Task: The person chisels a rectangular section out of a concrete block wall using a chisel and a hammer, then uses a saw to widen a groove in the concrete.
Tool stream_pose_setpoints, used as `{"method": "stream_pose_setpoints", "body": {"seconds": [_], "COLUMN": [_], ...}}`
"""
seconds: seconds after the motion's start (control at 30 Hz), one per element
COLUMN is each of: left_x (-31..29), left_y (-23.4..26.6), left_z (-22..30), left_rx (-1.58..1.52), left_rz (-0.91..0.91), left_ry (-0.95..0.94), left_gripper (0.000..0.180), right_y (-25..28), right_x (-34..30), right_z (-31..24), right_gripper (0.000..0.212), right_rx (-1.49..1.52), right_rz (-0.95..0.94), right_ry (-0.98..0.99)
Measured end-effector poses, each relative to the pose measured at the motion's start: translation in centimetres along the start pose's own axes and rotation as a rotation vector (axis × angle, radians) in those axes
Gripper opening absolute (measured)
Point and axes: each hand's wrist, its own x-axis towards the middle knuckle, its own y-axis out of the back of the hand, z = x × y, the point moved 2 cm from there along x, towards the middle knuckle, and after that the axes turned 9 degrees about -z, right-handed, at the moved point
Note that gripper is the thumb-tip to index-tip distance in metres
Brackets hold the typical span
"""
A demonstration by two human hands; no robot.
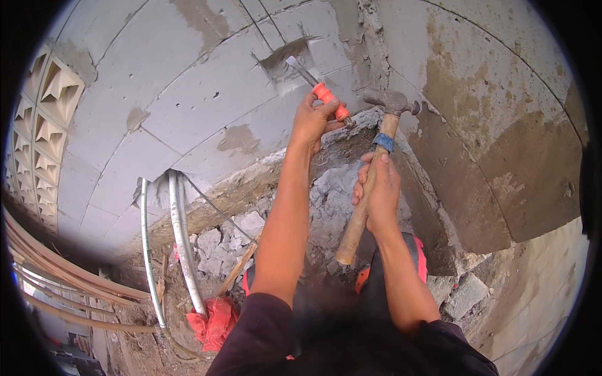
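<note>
My left hand (313,122) is closed round the orange handle of a flat-bladed chisel (326,97). Its metal shaft slants up and left, with the bright tip over a rectangular recess (285,62) cut in the grey block wall; whether the tip touches the wall I cannot tell. A metal cap shows at the handle's lower end. My right hand (381,188) grips the wooden handle of a claw hammer (387,125), which has a blue band below the head. The hammer head stands just right of the chisel's handle end, apart from it.
Two pale conduits (180,238) come out of a hole in the wall at lower left, with a red plastic bag (214,323) at their foot. Broken rubble (241,235) lies along the wall's base. A second wall (489,125) meets at right; patterned vent blocks (47,135) stand far left.
</note>
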Motion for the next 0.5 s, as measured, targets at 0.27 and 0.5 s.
{"method": "stream_pose_setpoints", "body": {"seconds": [0.27, 0.5], "left_x": [4.4, 5.5], "left_y": [1.8, 3.1], "left_z": [-0.3, -2.0], "left_rx": [0.130, 0.234], "left_rz": [0.032, 0.097], "left_ry": [0.035, -0.047], "left_gripper": [0.047, 0.049], "right_y": [-0.6, 1.3], "right_x": [1.2, 3.4], "right_z": [6.9, 9.6], "right_gripper": [0.037, 0.042], "right_rx": [0.338, 0.797], "right_rz": [0.132, 0.151], "right_ry": [-0.223, -0.363]}}
